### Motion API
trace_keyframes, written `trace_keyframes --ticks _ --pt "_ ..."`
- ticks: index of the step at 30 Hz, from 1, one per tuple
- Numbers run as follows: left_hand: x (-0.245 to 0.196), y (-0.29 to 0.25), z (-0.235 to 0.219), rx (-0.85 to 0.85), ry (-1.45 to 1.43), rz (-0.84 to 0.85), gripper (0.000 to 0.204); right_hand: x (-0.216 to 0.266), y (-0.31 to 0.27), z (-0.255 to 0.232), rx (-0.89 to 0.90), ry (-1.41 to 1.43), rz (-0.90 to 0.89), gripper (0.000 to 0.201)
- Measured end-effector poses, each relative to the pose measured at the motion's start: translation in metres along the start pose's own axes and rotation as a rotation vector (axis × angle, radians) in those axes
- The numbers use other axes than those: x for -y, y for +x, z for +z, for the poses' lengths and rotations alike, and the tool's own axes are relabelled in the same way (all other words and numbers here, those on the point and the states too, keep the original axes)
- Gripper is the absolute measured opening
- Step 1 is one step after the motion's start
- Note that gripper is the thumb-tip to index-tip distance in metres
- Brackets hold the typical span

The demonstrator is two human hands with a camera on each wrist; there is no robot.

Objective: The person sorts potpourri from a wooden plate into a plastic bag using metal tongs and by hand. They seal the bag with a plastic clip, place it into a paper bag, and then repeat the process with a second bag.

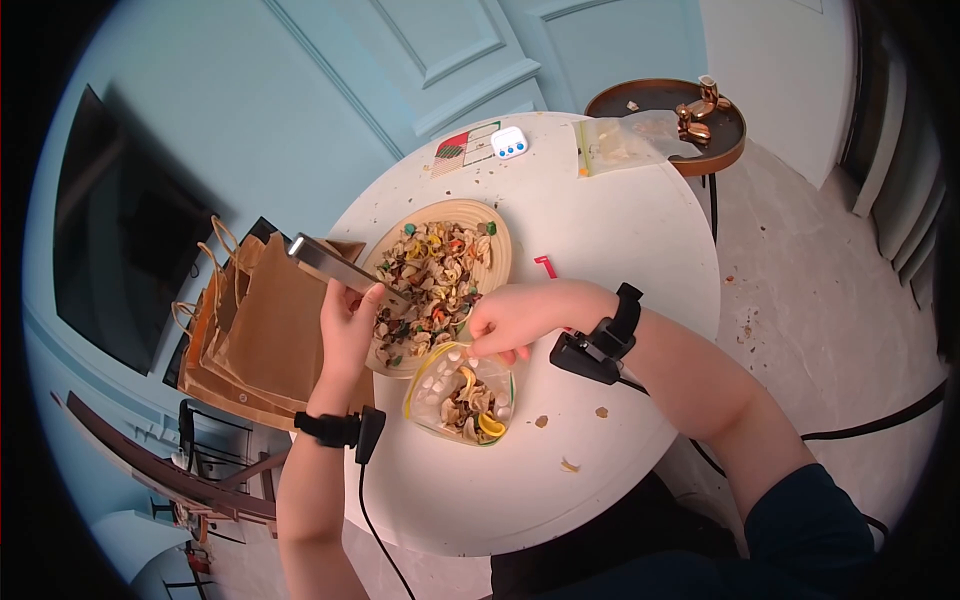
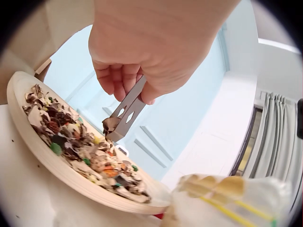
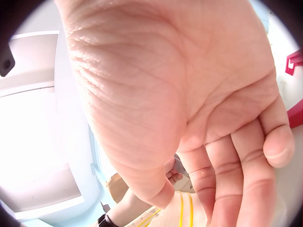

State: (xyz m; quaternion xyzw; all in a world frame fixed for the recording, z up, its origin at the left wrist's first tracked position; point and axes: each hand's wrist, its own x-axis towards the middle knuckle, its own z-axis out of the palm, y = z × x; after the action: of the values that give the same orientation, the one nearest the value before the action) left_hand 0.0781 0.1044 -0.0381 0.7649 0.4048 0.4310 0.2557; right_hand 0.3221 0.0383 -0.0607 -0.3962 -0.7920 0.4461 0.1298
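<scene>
The left hand grips metal tongs above a round wooden plate heaped with dried, multicoloured pieces. In the left wrist view, a brown piece sits between the tips of the tongs. The right hand pinches the upper rim of a clear zip bag with a yellow seal line; dried pieces and a yellow slice lie inside it. Seen from the right wrist, the thumb and fingers of the right hand meet at the bag's edge.
On the white table are a red item, a white case, a patterned card, another zip bag and scattered crumbs. Brown paper bags stand left; a small round side table is at the back right.
</scene>
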Motion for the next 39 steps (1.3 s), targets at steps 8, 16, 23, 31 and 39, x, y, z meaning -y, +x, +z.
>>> trace_keyframes --ticks 8,16,23,31,39 --pt "-0.071 -0.051 -0.011 0.1 -0.33 -0.106 0.029 0.001 0.0 0.001 0.001 0.009 0.019 0.032" --pt "-0.071 -0.069 -0.018 0.285 -0.299 -0.131 0.032 -0.002 0.002 0.001 0.011 0.02 0.016 0.032" --pt "-0.018 -0.023 -0.032 0.042 -0.078 -0.049 0.033 0.001 -0.001 0.0 0.004 0.025 0.01 0.032" --pt "0.035 0.0 -0.027 0.028 0.1 -0.002 0.037 0.001 0.0 0.0 0.005 0.006 0.019 0.034" --pt "0.047 0.01 -0.02 0.031 0.251 0.004 0.036 -0.001 0.001 0.0 0.009 0.012 0.016 0.033"
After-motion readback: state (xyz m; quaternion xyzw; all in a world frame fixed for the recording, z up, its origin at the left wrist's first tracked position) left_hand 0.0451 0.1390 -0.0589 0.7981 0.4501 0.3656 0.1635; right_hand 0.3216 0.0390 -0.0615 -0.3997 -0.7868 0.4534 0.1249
